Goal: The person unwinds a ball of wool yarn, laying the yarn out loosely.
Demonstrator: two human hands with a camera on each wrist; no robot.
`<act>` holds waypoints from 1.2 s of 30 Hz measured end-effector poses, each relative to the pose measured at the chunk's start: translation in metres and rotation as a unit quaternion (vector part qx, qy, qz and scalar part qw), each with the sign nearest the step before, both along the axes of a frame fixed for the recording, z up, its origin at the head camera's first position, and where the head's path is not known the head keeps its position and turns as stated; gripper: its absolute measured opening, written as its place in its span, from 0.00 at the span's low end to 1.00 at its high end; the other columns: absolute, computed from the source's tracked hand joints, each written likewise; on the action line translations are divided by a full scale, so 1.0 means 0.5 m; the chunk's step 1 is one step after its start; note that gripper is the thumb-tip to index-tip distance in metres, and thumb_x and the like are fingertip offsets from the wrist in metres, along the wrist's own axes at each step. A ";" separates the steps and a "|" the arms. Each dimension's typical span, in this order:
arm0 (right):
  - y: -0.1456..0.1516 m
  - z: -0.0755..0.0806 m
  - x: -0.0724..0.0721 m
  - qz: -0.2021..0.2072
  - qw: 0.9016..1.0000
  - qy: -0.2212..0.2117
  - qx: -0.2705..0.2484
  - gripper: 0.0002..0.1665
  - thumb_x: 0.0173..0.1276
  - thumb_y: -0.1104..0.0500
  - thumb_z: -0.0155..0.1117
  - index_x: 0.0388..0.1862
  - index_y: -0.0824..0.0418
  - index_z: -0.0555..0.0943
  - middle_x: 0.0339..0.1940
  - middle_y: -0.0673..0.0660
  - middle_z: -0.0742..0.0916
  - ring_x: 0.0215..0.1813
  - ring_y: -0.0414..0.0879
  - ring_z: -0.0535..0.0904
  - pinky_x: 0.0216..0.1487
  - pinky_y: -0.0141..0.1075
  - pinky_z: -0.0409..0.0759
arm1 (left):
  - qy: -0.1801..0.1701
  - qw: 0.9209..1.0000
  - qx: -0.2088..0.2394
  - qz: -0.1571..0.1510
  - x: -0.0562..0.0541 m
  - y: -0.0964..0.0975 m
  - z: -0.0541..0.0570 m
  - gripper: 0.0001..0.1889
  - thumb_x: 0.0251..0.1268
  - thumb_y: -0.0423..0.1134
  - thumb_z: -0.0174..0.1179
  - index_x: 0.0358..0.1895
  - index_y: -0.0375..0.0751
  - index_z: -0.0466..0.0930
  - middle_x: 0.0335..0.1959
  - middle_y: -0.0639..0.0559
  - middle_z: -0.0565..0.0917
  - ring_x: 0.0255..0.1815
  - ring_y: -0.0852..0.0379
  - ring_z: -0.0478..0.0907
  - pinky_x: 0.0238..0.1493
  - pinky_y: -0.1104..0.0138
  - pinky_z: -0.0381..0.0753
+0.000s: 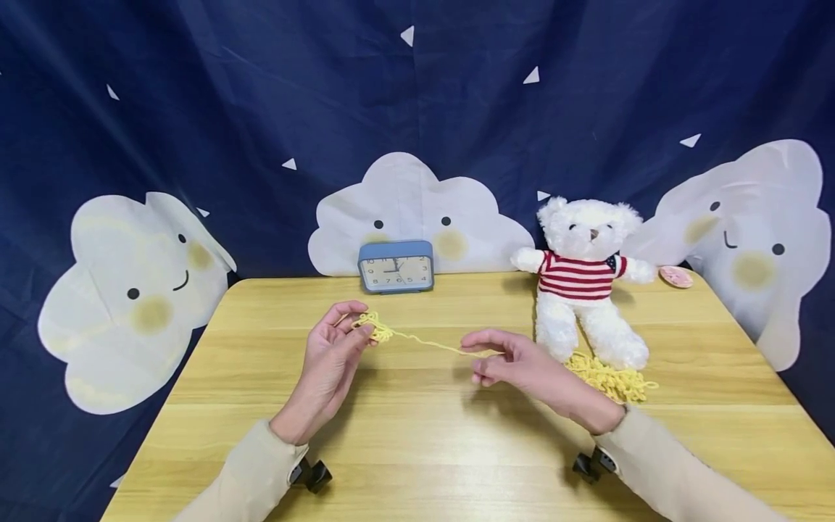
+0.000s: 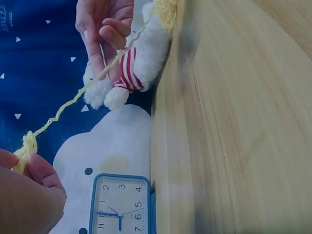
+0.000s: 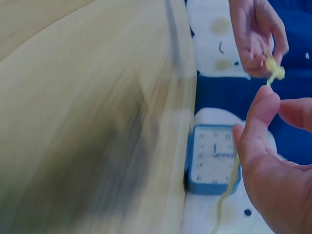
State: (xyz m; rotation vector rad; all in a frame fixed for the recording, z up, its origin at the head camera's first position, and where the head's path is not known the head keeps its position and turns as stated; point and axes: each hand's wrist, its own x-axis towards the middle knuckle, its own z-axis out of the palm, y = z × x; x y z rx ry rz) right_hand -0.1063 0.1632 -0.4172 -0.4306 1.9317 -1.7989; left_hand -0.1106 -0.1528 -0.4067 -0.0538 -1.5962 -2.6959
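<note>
My left hand (image 1: 329, 359) pinches a small looped bundle of yellow yarn (image 1: 377, 328) between thumb and fingers, above the table. From that bundle a single strand (image 2: 73, 101) stretches across to my right hand (image 1: 522, 366). The right fingers (image 3: 258, 114) are bent about the strand, with the forefinger and thumb tips slightly apart in the right wrist view. Past this hand the strand hangs on downward. A loose pile of yellow yarn (image 1: 616, 380) lies by the feet of a white teddy bear (image 1: 590, 232) in a red-striped shirt, partly hidden behind my right forearm.
A blue desk clock (image 1: 396, 267) stands at the back edge of the wooden table (image 1: 417, 449). To the bear's right lies a small pink round object (image 1: 675, 276). Behind the table hangs a dark blue curtain (image 1: 457, 87) with white clouds.
</note>
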 end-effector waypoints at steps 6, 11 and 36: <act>-0.014 0.002 0.007 -0.005 1.000 -0.001 0.004 0.18 0.81 0.65 0.64 0.62 0.77 0.79 0.47 0.65 0.90 0.45 0.48 0.88 0.54 0.44 0.91 | -0.007 1.000 -0.005 0.003 0.000 -0.002 -0.001 0.16 0.72 0.16 0.60 0.57 0.35 0.78 0.44 0.48 0.85 0.41 0.57 0.84 0.42 0.70 0.88; 0.008 -0.001 0.009 -0.035 0.999 0.028 0.012 0.11 0.81 0.65 0.65 0.52 0.74 0.83 0.39 0.59 0.88 0.38 0.44 0.85 0.45 0.38 0.91 | -0.007 1.000 -0.004 0.006 0.001 -0.002 -0.002 0.17 0.72 0.16 0.60 0.57 0.33 0.78 0.45 0.47 0.86 0.42 0.57 0.84 0.42 0.70 0.87; 0.168 0.004 0.028 -0.245 0.965 0.039 -0.087 0.04 0.83 0.66 0.65 0.46 0.64 0.86 0.32 0.51 0.85 0.32 0.39 0.79 0.31 0.28 0.83 | 0.011 1.000 0.006 0.000 0.002 -0.012 -0.009 0.16 0.71 0.16 0.58 0.55 0.36 0.81 0.42 0.48 0.85 0.39 0.58 0.84 0.43 0.71 0.87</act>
